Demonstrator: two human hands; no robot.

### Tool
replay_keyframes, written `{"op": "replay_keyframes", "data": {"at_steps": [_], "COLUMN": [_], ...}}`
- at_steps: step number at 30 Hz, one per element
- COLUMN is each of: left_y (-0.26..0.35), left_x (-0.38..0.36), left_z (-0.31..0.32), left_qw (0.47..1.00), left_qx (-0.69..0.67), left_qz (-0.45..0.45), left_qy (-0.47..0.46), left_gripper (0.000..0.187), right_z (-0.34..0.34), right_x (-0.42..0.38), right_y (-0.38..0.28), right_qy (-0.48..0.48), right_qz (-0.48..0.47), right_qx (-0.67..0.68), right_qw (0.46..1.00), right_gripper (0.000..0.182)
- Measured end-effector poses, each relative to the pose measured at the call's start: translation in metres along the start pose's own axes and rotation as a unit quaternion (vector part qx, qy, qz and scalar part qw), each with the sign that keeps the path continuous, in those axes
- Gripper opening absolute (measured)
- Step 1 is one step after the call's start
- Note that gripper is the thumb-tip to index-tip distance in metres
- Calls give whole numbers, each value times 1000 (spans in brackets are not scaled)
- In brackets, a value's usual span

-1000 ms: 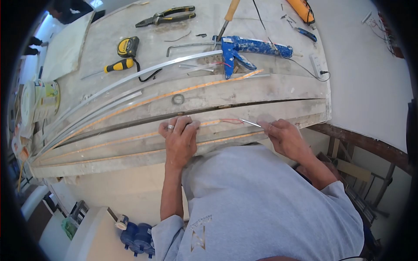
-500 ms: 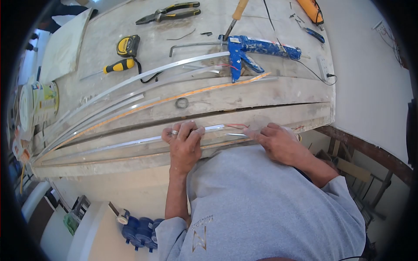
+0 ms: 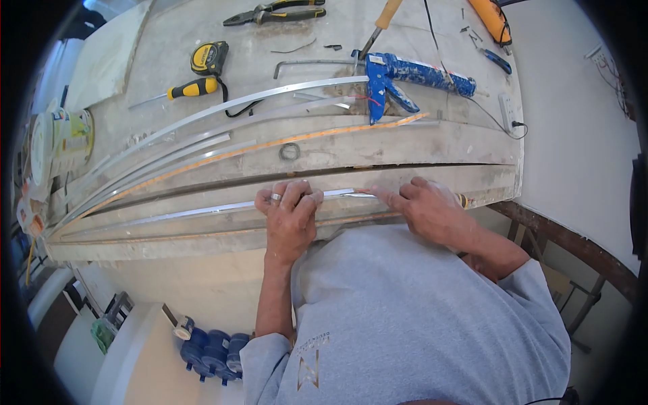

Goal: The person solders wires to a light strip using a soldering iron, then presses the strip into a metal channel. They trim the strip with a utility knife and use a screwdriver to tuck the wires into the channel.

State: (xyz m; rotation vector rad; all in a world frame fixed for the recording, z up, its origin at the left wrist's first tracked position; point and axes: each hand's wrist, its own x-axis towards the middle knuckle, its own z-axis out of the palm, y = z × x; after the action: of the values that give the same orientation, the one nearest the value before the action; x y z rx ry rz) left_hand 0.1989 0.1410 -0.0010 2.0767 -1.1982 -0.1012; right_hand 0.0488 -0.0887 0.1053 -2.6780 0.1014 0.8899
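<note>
My left hand (image 3: 291,216), with a ring on one finger, is closed on a long thin aluminium strip (image 3: 202,214) near its right end. My right hand (image 3: 433,210) is closed around a screwdriver, whose yellow and black handle end (image 3: 463,200) shows behind the palm. Its thin metal blade points left and lies at the strip's end, close to a short red wire; whether they touch is hard to see. The extended index finger of my right hand reaches toward that wire. Most of the screwdriver handle is hidden by the hand.
Beyond the hands lie more strips (image 3: 223,106), an orange LED strip (image 3: 283,140), a blue caulking gun (image 3: 422,72), a second screwdriver (image 3: 192,88), a tape measure (image 3: 209,58) and pliers (image 3: 277,13). A white bucket (image 3: 71,138) stands left. A long gap (image 3: 270,181) splits the boards.
The screwdriver blade has moved up from below the strip to its end beside the red wire. My right hand has shifted slightly right; my left hand keeps its hold. The camera view has shifted slightly.
</note>
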Motion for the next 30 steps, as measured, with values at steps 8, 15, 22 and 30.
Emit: {"op": "replay_keyframes", "data": {"at_steps": [8,15,22,30], "left_y": [-2,-2,-4,-3], "left_x": [0,-1,-3,-1], "left_z": [1,1,0,-5], "left_qw": [1000,1000,1000,998], "left_qx": [5,4,7,-43], "left_qz": [10,8,13,-23], "left_qy": [7,7,1,-30], "left_gripper": [27,18,26,69], "right_z": [-17,-11,-16,-9], "right_x": [8,9,7,16], "right_y": [1,-23,-10,-17], "right_qy": [-3,3,11,22], "right_qz": [-34,-13,-39,-41], "right_qx": [-33,-140,-72,-39], "right_qw": [999,990,997,998], "right_gripper": [58,58,62,59]}}
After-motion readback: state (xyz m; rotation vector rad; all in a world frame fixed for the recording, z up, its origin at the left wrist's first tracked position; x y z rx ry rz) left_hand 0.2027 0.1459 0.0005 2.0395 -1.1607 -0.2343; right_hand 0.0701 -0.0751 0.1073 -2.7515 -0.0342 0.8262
